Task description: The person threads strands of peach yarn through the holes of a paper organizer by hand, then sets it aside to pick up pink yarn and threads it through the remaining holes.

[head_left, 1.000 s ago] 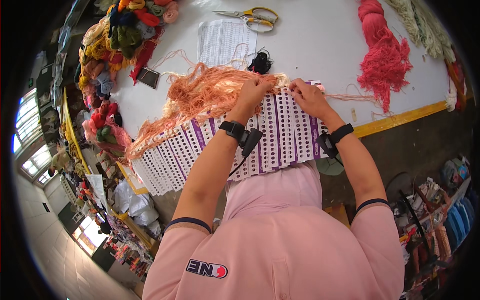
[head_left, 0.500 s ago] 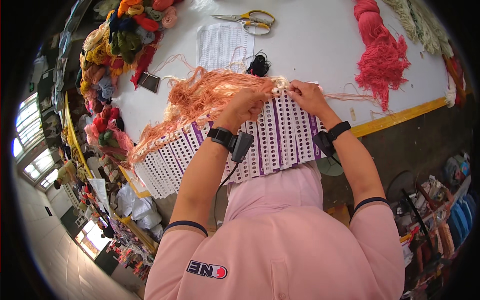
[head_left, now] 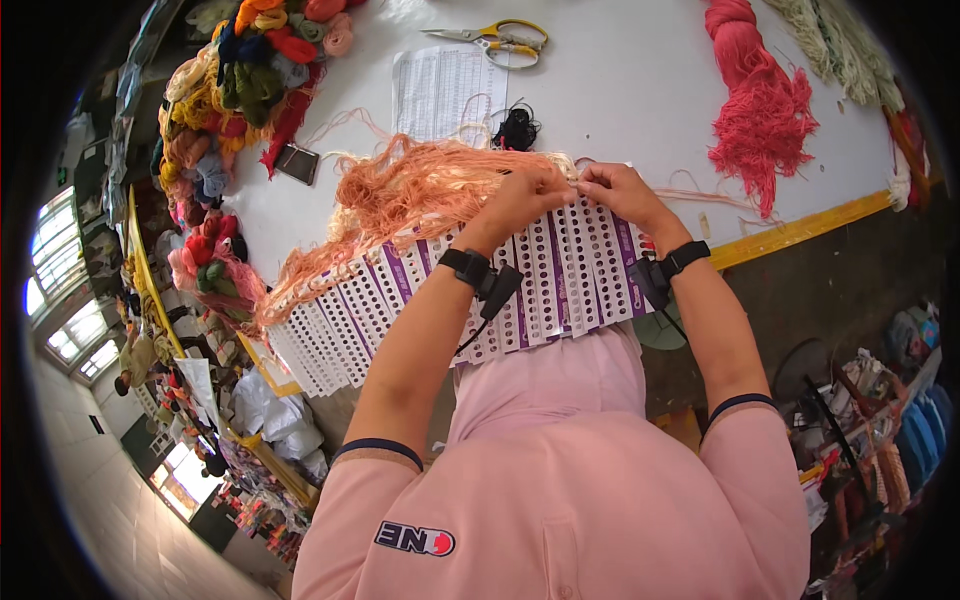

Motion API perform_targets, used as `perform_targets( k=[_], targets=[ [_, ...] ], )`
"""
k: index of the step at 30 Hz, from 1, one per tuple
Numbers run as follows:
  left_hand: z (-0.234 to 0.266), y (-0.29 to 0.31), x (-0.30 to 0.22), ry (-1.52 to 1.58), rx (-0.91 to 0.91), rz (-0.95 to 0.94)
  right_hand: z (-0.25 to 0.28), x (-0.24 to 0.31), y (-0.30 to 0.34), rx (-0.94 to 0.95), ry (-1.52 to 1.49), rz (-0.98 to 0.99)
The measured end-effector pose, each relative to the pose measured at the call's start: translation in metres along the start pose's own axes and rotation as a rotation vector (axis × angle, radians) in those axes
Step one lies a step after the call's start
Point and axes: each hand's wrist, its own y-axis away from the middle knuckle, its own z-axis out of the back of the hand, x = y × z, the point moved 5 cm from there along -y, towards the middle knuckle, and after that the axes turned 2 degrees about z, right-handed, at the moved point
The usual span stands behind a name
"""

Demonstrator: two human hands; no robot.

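A row of overlapping white and purple punched thread cards (head_left: pixel 565 285) lies along the near table edge, against my lap. Peach embroidery thread (head_left: pixel 420 175) is heaped over their far ends, with paler cream thread (head_left: pixel 566 163) at the right end. My left hand (head_left: pixel 522 207) is closed at the top of the right-hand cards, pinching thread. Right beside it, my right hand (head_left: pixel 620 193) also pinches, its fingertips meeting the left ones at the cream thread. The strand between the fingers is too fine to follow.
Yellow-handled scissors (head_left: pixel 512 44) and a printed sheet (head_left: pixel 445 90) lie beyond, near a black thread bundle (head_left: pixel 517 130). A phone-like dark object (head_left: pixel 297 164) sits left, beside many coloured skeins (head_left: pixel 250 90). A red-pink hank (head_left: pixel 755 110) lies at right.
My left hand has shifted right along the card tops to meet my right hand, its wrist moving with it. The right hand has dipped slightly inward.
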Motion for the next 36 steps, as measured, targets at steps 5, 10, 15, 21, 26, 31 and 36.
perform_targets(
  k=[5,10,15,21,26,31,36],
  targets=[
    [0.147,0.038,0.015,0.331,-0.336,0.060,0.012,-0.011,0.009,-0.081,0.312,0.011],
    [0.360,0.203,0.042,0.247,-1.345,0.305,-0.005,0.001,-0.003,-0.035,0.366,0.032],
    [0.198,0.128,-0.012,0.601,-0.386,0.199,-0.017,0.022,0.009,-0.154,0.665,0.139],
    [0.050,0.106,-0.039,1.231,-0.055,0.153,-0.047,0.053,0.033,-0.305,0.783,0.350],
    [0.042,0.115,-0.033,1.251,-0.098,0.182,-0.111,0.113,0.038,-0.216,-0.013,0.111],
    [0.032,0.119,-0.041,1.270,0.073,0.107,-0.134,0.118,0.044,-0.084,-0.464,-0.057],
    [0.038,0.128,-0.040,1.266,0.033,0.077,-0.130,0.112,0.050,-0.042,-0.484,-0.055]
  ],
)
